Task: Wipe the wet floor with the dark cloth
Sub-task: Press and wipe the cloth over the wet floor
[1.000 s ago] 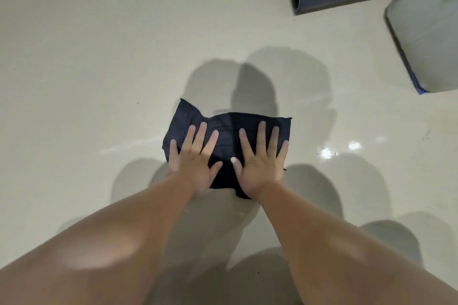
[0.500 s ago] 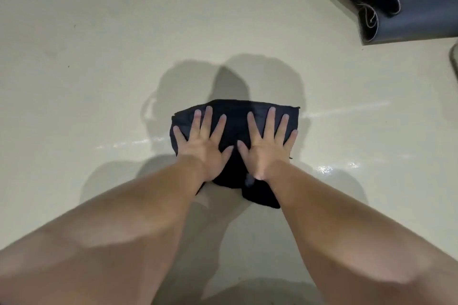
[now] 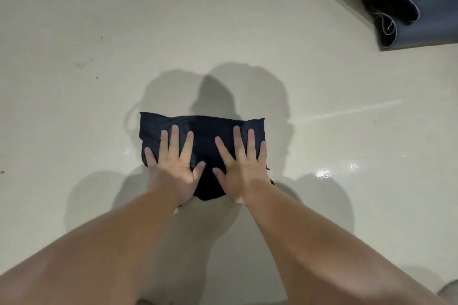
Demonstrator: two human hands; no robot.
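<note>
You pressed your left hand and right hand, fingers splayed flat, on the dark cloth spread on the floor; leaning hard risked a skid on the wet gloss.

The person is showing two arms, both appearing bare from the view's lower edge to the fingertips. The left forearm and right forearm are looking broad near the camera, narrowing toward the wrists and catching a soft sheen. The left hand and right hand are showing slim fingers with short nails.
</note>
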